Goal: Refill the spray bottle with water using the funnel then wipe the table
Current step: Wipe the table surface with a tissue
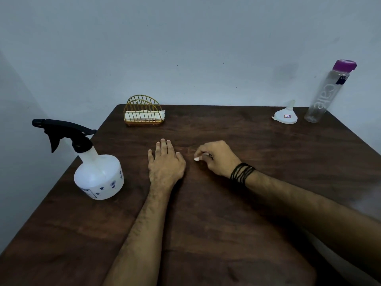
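A white spray bottle (99, 174) with a black trigger head stands at the table's left edge. My left hand (166, 162) lies flat on the dark wooden table (206, 223), palm down, fingers apart, holding nothing. Just to its right, my right hand (217, 157) is closed around a small white wad, probably tissue (196, 159), pressed on the tabletop; only its tip shows. A white funnel (285, 116) rests upside down at the back right. Beside it stands a clear water bottle (327, 93) with a purple cap.
A gold wire napkin holder (143, 111) with white napkins sits at the back centre of the table. Pale walls close in behind and to the left. The table's left edge runs close under the spray bottle.
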{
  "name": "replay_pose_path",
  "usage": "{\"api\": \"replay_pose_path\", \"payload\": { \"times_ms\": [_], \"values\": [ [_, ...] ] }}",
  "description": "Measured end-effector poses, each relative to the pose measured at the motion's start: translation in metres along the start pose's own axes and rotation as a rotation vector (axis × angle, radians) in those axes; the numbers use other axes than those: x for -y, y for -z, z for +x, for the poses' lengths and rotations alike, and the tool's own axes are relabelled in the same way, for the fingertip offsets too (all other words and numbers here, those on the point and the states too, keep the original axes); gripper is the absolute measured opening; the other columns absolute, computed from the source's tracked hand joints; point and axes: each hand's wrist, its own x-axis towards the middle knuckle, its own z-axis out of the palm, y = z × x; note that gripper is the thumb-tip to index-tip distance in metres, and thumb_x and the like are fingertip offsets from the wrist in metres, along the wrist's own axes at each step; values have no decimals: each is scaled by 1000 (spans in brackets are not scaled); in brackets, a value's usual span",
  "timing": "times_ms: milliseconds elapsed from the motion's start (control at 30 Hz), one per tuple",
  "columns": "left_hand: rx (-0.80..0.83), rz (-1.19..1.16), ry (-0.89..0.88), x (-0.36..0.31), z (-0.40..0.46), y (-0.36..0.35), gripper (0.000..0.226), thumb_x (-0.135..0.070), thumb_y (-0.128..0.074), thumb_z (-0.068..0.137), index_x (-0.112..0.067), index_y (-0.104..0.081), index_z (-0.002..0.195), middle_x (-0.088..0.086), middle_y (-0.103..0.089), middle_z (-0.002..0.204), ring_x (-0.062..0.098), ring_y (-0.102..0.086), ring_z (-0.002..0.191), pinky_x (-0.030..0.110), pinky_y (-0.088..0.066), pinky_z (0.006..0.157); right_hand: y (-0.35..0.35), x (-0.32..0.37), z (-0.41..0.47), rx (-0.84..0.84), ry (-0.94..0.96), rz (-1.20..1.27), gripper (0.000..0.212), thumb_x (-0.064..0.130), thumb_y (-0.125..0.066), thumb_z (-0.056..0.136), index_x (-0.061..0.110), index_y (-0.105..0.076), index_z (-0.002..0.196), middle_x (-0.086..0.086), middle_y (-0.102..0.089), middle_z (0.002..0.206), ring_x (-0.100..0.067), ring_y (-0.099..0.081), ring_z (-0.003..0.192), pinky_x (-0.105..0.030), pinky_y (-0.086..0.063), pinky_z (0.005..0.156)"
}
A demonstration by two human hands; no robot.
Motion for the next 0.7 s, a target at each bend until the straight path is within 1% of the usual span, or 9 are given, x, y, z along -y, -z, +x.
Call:
{"api": "replay_pose_path", "payload": {
  "times_ms": [100, 167, 233, 333, 433, 500, 567, 633, 700],
  "values": [
    [-16, -4, -1, 0, -1, 1, 63, -36, -22, 104, -7, -11, 159, 9, -7, 168, 22, -3, 155, 49, -2, 125, 2, -5, 31, -83, -103, -7, 25, 7, -70, 85, 16, -71, 109, -3, -65, 112, -19, -65, 99, -34, -53, 91],
    [-13, -5, -1, 0, -2, 1, 63, -36, -22, 104, -7, -11, 159, 9, -8, 168, 22, -4, 155, 48, -3, 125, -4, -3, 54, -113, -198, 5, 18, 15, -73, 86, 15, -74, 104, -3, -66, 111, -20, -66, 101, -33, -52, 92],
    [-9, 0, -7, 0, -2, 1, 63, -36, -22, 104, -7, -11, 159, 9, -8, 168, 21, -4, 155, 48, -3, 125, -14, 6, 67, -124, -242, 43, 13, 23, -72, 88, 17, -79, 98, -1, -72, 109, -19, -66, 104, -29, -51, 93],
    [-18, 0, -7, 1, 0, 1, 63, -36, -23, 104, -8, -13, 159, 9, -9, 168, 22, -5, 155, 48, -4, 124, -28, 26, 65, -95, -155, 14, 14, 28, -71, 90, 24, -80, 99, 3, -75, 104, -17, -67, 102, -24, -47, 86],
    [-17, -1, -11, 2, 0, -1, 63, -36, -23, 104, -7, -13, 159, 9, -9, 168, 22, -5, 155, 49, -4, 124, -30, 28, 42, -104, -15, -55, 13, 34, -71, 88, 28, -80, 95, 4, -74, 91, -20, -62, 95, -27, -47, 80],
    [-18, -1, -5, 2, 1, -1, 63, -36, -23, 103, -8, -13, 159, 9, -8, 168, 22, -5, 155, 48, -3, 124, -21, 16, 30, -84, -4, -48, 15, 39, -73, 86, 28, -80, 92, 5, -73, 87, -17, -64, 91, -30, -52, 79],
    [-12, -6, -1, 1, 1, -1, 64, -36, -23, 103, -8, -11, 159, 9, -7, 168, 22, -4, 155, 48, -2, 124, -7, 1, 33, -73, -91, -58, 16, 42, -73, 86, 29, -80, 92, 6, -74, 90, -16, -67, 89, -32, -55, 78],
    [-3, -10, -1, 1, 0, 0, 64, -36, -22, 103, -8, -10, 159, 9, -6, 168, 22, -3, 155, 48, -2, 124, 5, -11, 45, -88, -196, -88, 14, 40, -73, 87, 30, -80, 94, 6, -75, 97, -17, -69, 94, -32, -56, 82],
    [-1, -7, -2, 0, -1, 1, 63, -36, -21, 103, -7, -10, 159, 9, -6, 168, 22, -3, 155, 48, -2, 125, 8, -16, 53, -122, -262, -108, 13, 34, -71, 89, 30, -79, 98, 4, -76, 104, -20, -69, 100, -34, -56, 88]
  ]
}}
